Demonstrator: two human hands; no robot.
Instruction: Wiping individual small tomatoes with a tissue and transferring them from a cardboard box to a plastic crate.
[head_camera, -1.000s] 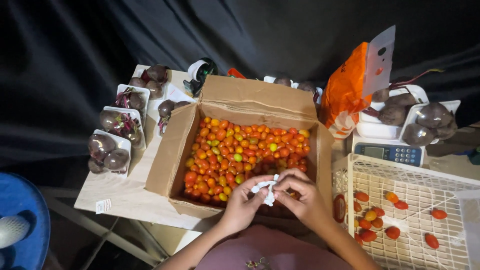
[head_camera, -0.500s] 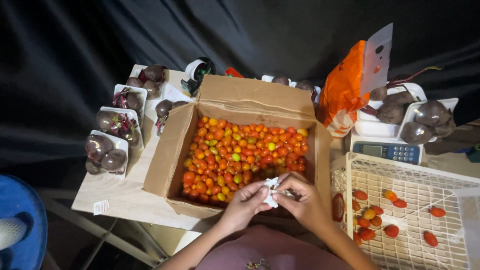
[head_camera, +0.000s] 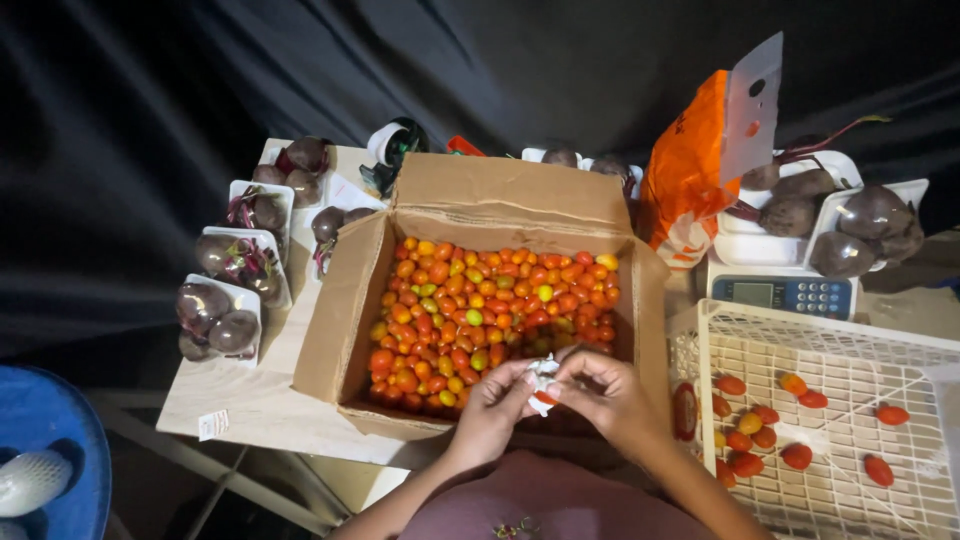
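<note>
In front of you the worktop (head_camera: 260, 400) carries a large open cardboard box (head_camera: 330, 330), and its near wall sits right under your wrists. The box is filled with small tomatoes (head_camera: 480, 300), mostly orange and red with a few green and yellow. To your right, touching the box side, is a white wire basket (head_camera: 850, 350) with about 12 loose tomatoes scattered on its mesh. To your left, beside the box, stand 4 white trays of wrapped beetroots (head_camera: 230, 290); more beetroots sit on a scale (head_camera: 785, 292) at the far right, next to an orange bag (head_camera: 685, 180). Your 2 hands meet over the near edge of the box, just right of its middle. Your left hand (head_camera: 490, 405) and your right hand (head_camera: 605, 395) both pinch 1 small crumpled white piece (head_camera: 543, 380), paper or film, you cannot tell which; each grip is closed on it, fingertips facing each other. The piece lies between the 2 grips, with no clear long axis, so neither hand is nearer than the other. A little red shows under it, perhaps a tomato, but it is too small to be sure. The tomatoes in the box lie directly beyond your fingertips; the basket lies off your right hand, much nearer to it than to the left.
</note>
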